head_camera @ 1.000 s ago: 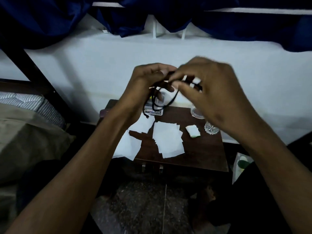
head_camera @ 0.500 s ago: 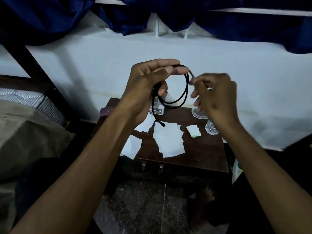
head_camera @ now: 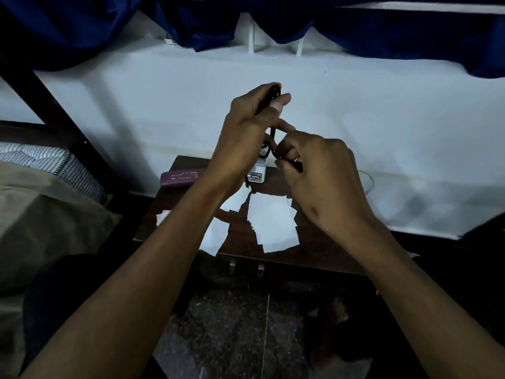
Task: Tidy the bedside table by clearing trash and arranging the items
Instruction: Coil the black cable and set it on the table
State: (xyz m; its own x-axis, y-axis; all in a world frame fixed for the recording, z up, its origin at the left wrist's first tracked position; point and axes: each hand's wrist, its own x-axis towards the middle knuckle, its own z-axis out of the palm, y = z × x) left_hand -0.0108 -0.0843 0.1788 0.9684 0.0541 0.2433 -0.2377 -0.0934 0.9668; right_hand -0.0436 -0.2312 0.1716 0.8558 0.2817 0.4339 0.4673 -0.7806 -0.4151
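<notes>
Head view, right hand (head_camera: 325,184) now against left hand (head_camera: 246,135), cable (head_camera: 272,132) loop collapsed

Black cable (head_camera: 272,132), white papers (head_camera: 273,222)

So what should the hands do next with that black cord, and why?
Probably finish the wrap: the left hand pinches the gathered black cord above the table while the right hand holds its loose end, so tucking that end keeps the bundle tidy.
</notes>
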